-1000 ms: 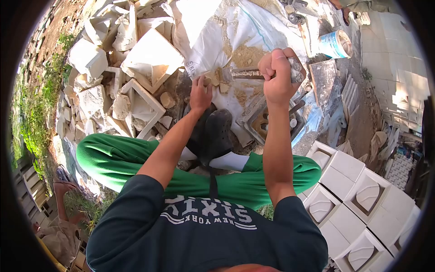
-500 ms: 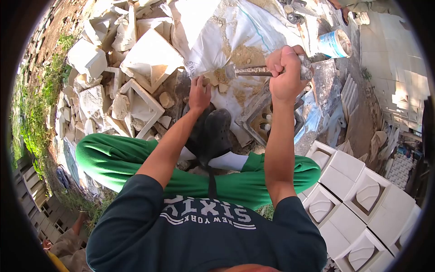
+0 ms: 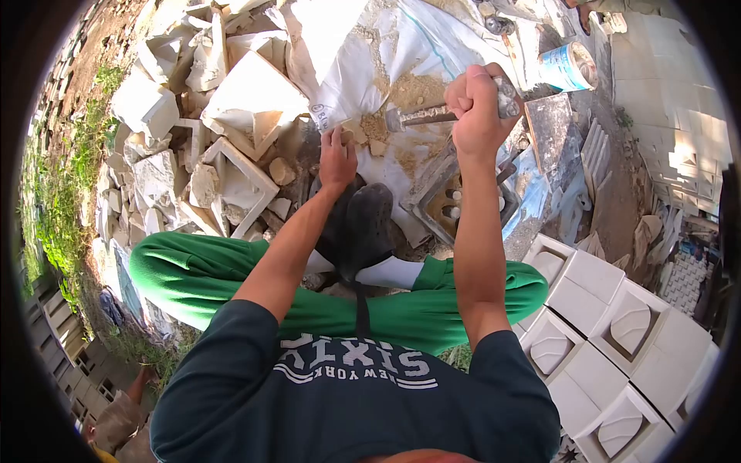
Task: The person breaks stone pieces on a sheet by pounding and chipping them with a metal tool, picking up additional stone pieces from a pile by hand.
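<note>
My right hand (image 3: 477, 112) is wrapped around a hammer (image 3: 424, 117) with a rough, crusted shaft. Its narrow end points left, and a thick crusted end sticks out behind my fist. Low over the white sheet, my left hand (image 3: 338, 160) has its fingers bent down around a small pale chunk (image 3: 351, 131), partly hidden by them. Crumbs and sandy dust (image 3: 417, 91) lie on the white sheet (image 3: 347, 85) between the two hands. Just below my left hand are my dark shoes (image 3: 370, 220).
Broken white blocks (image 3: 255, 100) are heaped at the left. A grey square mould (image 3: 448, 204) lies by my right forearm. At the upper right is a blue-and-white bucket (image 3: 567, 68). Pale moulded blocks (image 3: 587, 301) stand in rows at the lower right. Another person (image 3: 120, 420) is partly visible lower left.
My right hand has risen slightly with the hammer, moving up and a little left in view. My left hand stays at nearly the same spot.
</note>
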Demonstrator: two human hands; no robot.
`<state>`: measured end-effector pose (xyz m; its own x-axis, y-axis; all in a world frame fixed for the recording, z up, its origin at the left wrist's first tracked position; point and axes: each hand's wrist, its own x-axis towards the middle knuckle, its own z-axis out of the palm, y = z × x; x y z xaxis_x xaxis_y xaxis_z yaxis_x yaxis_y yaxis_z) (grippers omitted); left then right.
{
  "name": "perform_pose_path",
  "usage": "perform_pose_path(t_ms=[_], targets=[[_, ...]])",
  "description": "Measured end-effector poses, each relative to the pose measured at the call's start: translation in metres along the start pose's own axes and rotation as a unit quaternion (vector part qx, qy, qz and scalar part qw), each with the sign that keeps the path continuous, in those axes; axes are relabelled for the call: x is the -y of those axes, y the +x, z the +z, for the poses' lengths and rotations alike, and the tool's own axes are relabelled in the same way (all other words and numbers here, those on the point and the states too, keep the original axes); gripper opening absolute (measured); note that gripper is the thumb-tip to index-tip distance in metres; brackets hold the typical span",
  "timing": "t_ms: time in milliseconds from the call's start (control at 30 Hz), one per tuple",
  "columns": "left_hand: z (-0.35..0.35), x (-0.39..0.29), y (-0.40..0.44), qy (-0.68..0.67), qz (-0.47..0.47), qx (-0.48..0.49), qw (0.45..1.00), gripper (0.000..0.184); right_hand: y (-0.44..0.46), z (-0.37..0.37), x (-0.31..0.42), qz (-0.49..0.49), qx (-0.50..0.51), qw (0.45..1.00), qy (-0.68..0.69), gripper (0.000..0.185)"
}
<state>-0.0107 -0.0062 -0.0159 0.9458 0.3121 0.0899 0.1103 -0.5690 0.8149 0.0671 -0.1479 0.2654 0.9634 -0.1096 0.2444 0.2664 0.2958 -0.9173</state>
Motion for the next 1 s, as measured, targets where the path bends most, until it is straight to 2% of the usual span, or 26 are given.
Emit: perform_pose_path(t_ms=[100, 167, 233, 300, 433, 500, 600, 700, 733, 867, 933, 1000], targets=[[0.000, -0.004, 0.004, -0.001, 0.003, 0.002, 1.000, 0.044, 0.003, 0.002, 0.015, -0.027, -0.025, 0.999, 0.009, 0.026], [-0.001, -0.004, 0.007, -0.002, -0.002, 0.009, 1.000, 0.044, 0.002, -0.006, -0.008, -0.022, -0.041, 0.999, 0.024, 0.024], [0.000, -0.006, 0.004, 0.004, -0.001, 0.006, 1.000, 0.044, -0.005, -0.018, -0.052, -0.010, -0.048, 0.999, -0.017, 0.022], [0.001, -0.002, 0.003, -0.001, 0.006, 0.010, 1.000, 0.044, -0.004, -0.024, -0.076, -0.003, -0.025, 0.999, -0.027, 0.021], [0.002, 0.000, 0.004, 0.011, 0.013, 0.000, 1.000, 0.045, 0.008, -0.023, -0.049, 0.028, -0.055, 0.998, -0.002, 0.022], [0.002, 0.002, 0.003, 0.019, 0.016, -0.005, 1.000, 0.045, -0.002, -0.020, -0.017, -0.009, -0.018, 1.000, 0.008, 0.022], [0.003, 0.000, 0.003, 0.017, 0.012, -0.003, 1.000, 0.044, -0.006, -0.011, 0.009, -0.036, -0.027, 0.998, 0.042, 0.022], [0.001, -0.004, 0.006, 0.007, -0.005, 0.005, 1.000, 0.044, -0.015, -0.010, -0.014, -0.013, -0.058, 0.998, 0.028, 0.023], [0.000, -0.005, 0.004, 0.000, -0.010, 0.011, 1.000, 0.044, -0.020, -0.014, -0.035, -0.027, -0.050, 0.997, -0.045, 0.024], [0.002, -0.001, 0.006, 0.004, -0.008, 0.012, 1.000, 0.044, -0.026, -0.018, -0.077, -0.030, -0.021, 0.996, -0.086, 0.024], [0.002, -0.002, 0.004, 0.016, -0.006, 0.010, 1.000, 0.044, -0.025, -0.012, -0.053, 0.013, -0.004, 0.998, -0.057, 0.022], [0.004, -0.003, 0.011, 0.012, 0.000, 0.002, 1.000, 0.044, -0.018, -0.005, -0.020, -0.002, -0.001, 0.999, -0.036, 0.022]])
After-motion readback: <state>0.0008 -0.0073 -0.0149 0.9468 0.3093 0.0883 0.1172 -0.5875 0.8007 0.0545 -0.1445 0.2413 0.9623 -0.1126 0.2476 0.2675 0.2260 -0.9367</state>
